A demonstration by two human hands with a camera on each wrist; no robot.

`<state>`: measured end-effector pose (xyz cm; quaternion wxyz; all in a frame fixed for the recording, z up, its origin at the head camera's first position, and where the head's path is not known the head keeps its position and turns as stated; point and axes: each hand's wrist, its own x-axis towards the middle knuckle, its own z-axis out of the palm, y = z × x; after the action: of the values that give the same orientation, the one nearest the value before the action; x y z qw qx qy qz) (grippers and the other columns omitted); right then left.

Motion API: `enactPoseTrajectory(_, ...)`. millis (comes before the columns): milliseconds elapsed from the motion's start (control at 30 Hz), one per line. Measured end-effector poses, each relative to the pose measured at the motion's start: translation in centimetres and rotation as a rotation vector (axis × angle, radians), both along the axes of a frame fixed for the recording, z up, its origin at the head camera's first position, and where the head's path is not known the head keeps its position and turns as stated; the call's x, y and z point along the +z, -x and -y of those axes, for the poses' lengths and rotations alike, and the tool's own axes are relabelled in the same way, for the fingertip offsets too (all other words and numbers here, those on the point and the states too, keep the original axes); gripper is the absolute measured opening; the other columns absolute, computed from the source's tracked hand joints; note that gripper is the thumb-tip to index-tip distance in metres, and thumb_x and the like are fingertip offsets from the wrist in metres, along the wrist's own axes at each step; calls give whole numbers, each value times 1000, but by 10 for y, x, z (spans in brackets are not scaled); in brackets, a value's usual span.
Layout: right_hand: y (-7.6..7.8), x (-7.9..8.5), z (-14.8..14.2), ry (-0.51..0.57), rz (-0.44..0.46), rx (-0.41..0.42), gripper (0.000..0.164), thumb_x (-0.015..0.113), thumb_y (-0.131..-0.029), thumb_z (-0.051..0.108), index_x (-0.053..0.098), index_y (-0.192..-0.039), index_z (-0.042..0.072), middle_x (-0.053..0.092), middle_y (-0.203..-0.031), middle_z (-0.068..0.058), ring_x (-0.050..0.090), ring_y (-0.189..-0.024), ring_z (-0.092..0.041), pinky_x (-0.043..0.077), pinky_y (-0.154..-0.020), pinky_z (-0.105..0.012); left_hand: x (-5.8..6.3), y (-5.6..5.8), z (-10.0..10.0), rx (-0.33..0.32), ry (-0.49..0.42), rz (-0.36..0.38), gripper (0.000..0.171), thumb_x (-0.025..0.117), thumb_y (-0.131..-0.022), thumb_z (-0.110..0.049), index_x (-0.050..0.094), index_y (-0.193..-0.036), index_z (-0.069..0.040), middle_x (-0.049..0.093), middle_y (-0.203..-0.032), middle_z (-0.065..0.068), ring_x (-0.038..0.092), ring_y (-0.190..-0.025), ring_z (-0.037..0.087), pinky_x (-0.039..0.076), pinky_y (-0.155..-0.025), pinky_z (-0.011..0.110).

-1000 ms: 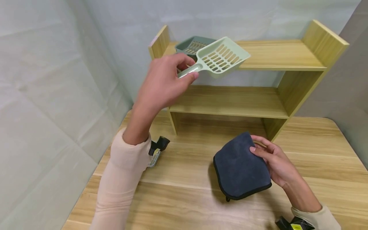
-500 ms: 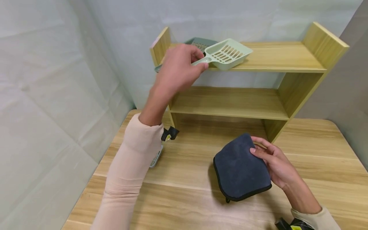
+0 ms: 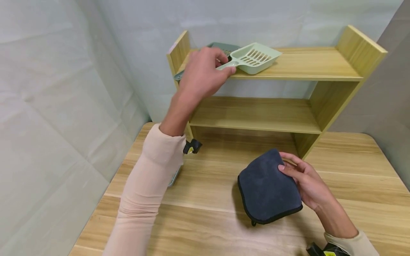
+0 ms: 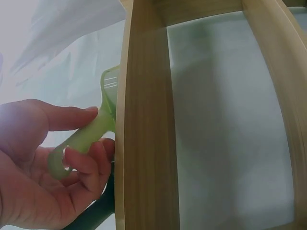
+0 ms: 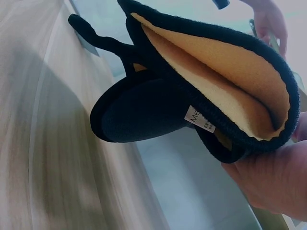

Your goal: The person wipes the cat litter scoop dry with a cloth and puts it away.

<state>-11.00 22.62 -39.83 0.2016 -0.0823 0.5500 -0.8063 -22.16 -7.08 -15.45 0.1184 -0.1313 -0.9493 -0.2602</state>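
My left hand [image 3: 205,73] pinches the handle of a pale green litter scoop [image 3: 256,57] between thumb and fingers. The scoop's slotted pan lies right at the top shelf's front edge, opening upward. Behind it is a dark green slotted scoop [image 3: 221,46], partly hidden by my hand; its handle end [image 3: 179,75] sticks out past the left side. In my right hand [image 3: 309,181] is a folded navy cloth [image 3: 269,188] with black edging, pinched at its upper right corner. The right wrist view shows the cloth's tan inner side [image 5: 211,72], a white label [image 5: 200,119] and a black loop.
A wooden shelf unit [image 3: 256,113] stands at the back of the wooden table [image 3: 205,227], with upright side panels. A pale blue rimmed item [image 3: 174,177] lies on the table, mostly covered by the left sleeve. White sheeting [image 3: 64,106] hangs behind and at left.
My left hand has moved right with the pale green scoop, which has come down and tipped flatter onto the top shelf. My right hand and the cloth have hardly moved.
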Motion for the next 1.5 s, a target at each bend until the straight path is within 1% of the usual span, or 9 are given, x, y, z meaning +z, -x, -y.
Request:
enactPoseTrajectory(167, 1, 1, 0, -11, 1, -3, 39, 49, -113, 4, 62, -142, 27, 76, -126, 6, 77, -102, -15, 65, -79, -34, -3, -4, 6, 2, -15, -34, 39, 73, -103, -38, 75, -133, -13, 74, -137, 1, 67, -126, 18, 52, -106, 34)
enactPoseTrajectory(433, 1, 1, -1, -20, -18, -8, 43, 51, -111, 0, 60, -144, 26, 75, -124, 4, 79, -100, -18, 66, -78, -37, -5, -20, 18, 21, -58, -73, 44, 76, -101, -37, 73, -134, -9, 74, -128, 8, 66, -114, 22, 52, -98, 37)
enactPoseTrajectory(633, 0, 0, -2, -24, -26, -16, 44, 52, -110, -1, 59, -145, 26, 74, -123, 4, 78, -99, -19, 66, -77, -37, -3, -39, 29, 25, -99, -70, 51, 75, -101, -40, 68, -141, -8, 75, -130, 10, 72, -113, 22, 54, -101, 39)
enactPoseTrajectory(833, -2, -1, -3, -9, -14, -37, 46, 51, -111, -1, 60, -146, 27, 75, -125, 4, 78, -101, -18, 66, -78, -36, -10, -67, 49, 19, -175, -153, 51, 76, -101, -35, 67, -143, -9, 75, -127, 11, 76, -108, 27, 57, -98, 42)
enactPoseTrajectory(967, -2, -1, -4, 2, -4, -39, 46, 50, -111, 0, 60, -147, 28, 75, -126, 4, 78, -102, -18, 66, -78, -36, -24, -83, 67, 18, -231, -201, 47, 78, -100, -31, 69, -140, -8, 75, -125, 9, 76, -109, 26, 58, -96, 42)
enactPoseTrajectory(1100, -2, -1, -5, 22, -1, -30, 47, 49, -112, 0, 58, -148, 28, 76, -127, 3, 79, -101, -19, 66, -77, -37, -42, -96, 85, 12, -300, -188, 45, 81, -98, -27, 71, -138, -9, 75, -125, 7, 75, -110, 22, 62, -90, 38)
enactPoseTrajectory(1233, -1, -2, -6, 34, -1, -27, 47, 49, -112, -1, 59, -147, 28, 77, -125, 3, 79, -99, -19, 66, -77, -37, -62, -102, 105, -2, -367, -162, 44, 82, -97, -19, 71, -138, -8, 75, -129, 8, 74, -115, 20, 59, -92, 22)
enactPoseTrajectory(1333, 0, -2, -6, 38, -2, -29, 47, 49, -112, -1, 60, -146, 28, 77, -124, 3, 79, -99, -19, 66, -76, -36, -80, -105, 119, -2, -410, -146, 44, 83, -96, -14, 71, -138, -6, 75, -130, 10, 72, -114, 11, 55, -92, 11)
enactPoseTrajectory(1500, 1, -3, -6, 34, -6, -30, 47, 49, -111, -2, 60, -146, 27, 77, -123, 3, 79, -98, -18, 66, -76, -36, -113, -108, 142, 27, -428, -103, 48, 82, -96, -12, 68, -141, -3, 73, -133, 17, 66, -110, -10, 53, -93, 8)
